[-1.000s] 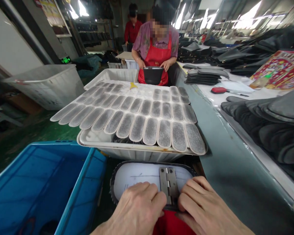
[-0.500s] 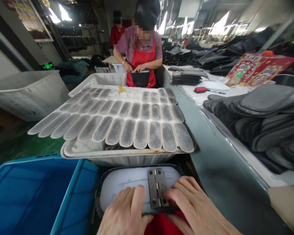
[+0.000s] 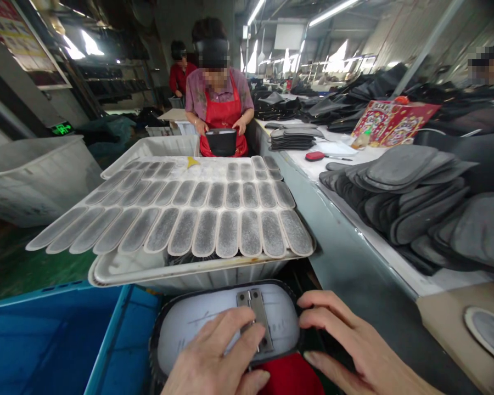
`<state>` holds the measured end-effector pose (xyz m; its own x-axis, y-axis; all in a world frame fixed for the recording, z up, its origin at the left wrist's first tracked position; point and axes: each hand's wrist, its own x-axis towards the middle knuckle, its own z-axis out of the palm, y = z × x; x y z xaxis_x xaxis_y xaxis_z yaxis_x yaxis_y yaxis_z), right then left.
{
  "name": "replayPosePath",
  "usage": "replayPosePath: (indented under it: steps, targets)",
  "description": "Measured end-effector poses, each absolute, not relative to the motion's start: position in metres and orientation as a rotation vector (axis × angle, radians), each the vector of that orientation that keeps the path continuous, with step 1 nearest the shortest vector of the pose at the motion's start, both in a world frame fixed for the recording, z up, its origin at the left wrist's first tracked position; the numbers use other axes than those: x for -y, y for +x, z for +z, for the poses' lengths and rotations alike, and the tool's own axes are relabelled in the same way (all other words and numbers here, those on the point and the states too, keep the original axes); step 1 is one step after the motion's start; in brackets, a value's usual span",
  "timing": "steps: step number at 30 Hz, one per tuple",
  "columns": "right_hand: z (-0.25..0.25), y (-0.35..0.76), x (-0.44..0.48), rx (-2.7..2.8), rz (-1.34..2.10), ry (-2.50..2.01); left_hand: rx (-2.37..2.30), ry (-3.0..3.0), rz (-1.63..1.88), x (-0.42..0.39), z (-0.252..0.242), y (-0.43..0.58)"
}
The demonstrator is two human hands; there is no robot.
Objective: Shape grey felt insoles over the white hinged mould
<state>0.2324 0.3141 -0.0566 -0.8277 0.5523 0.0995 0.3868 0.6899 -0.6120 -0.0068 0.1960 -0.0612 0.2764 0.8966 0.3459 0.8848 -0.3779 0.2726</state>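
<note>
In front of me lies a pale oval plate (image 3: 197,323) with a dark, notched rim. A metal hinge (image 3: 264,321) is fixed across it, right of its middle. My left hand (image 3: 220,351) grips the plate, its fingers over the top and partly covering the hinge, the thumb low at the near edge. At the plate's right end is my right hand (image 3: 346,340), fingers spread and curved, thumb apart; the fingertips are at the dark rim, and whether they touch it I cannot tell. Red cloth (image 3: 292,376) shows below the plate.
Ahead, rows of grey oval pieces (image 3: 206,233) lie on a board over a white tub (image 3: 181,274). A blue crate (image 3: 125,323) stands left. Grey pieces (image 3: 415,192) are piled on the right-hand table (image 3: 333,236). A person in a red apron (image 3: 222,112) works beyond.
My right hand has moved off the hinge area to the plate's right end and spread open. My left hand has slid right, onto the hinge. The camera view has turned slightly right.
</note>
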Motion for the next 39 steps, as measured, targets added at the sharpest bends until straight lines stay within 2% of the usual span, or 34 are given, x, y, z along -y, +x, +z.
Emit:
replayPosePath:
  steps: [8, 14, 21, 26, 30, 36, 39]
  targets:
    - [-0.064, 0.224, -0.328, 3.001, 0.384, -0.395, -1.405, 2.512, 0.4, -0.232, -0.055, 0.009]
    - [-0.056, 0.212, -0.348, 3.07, 0.264, -0.063, -1.461, 2.618, 0.457, -0.229, -0.069, 0.016]
    - [-0.043, 0.198, -0.359, 3.207, 0.647, -0.12, -1.598, 2.75, 0.491, -0.23, -0.066, 0.028]
    - [-0.036, 0.201, -0.367, 3.168, 0.782, -0.228, -1.598, 2.747, 0.481, -0.234, -0.066, 0.029]
    - [-0.053, 0.231, -0.347, 2.812, 1.099, -0.555, -1.558, 2.828, 0.469, -0.234, -0.076, 0.023]
    - [-0.094, 0.249, -0.293, 1.755, 1.547, -1.221, -1.45, 2.724, 0.394, -0.235, -0.058, 0.016]
    - [-0.094, 0.232, -0.288, 1.802, 1.606, -1.386, -1.426, 2.631, 0.384, -0.238, -0.047, 0.018]
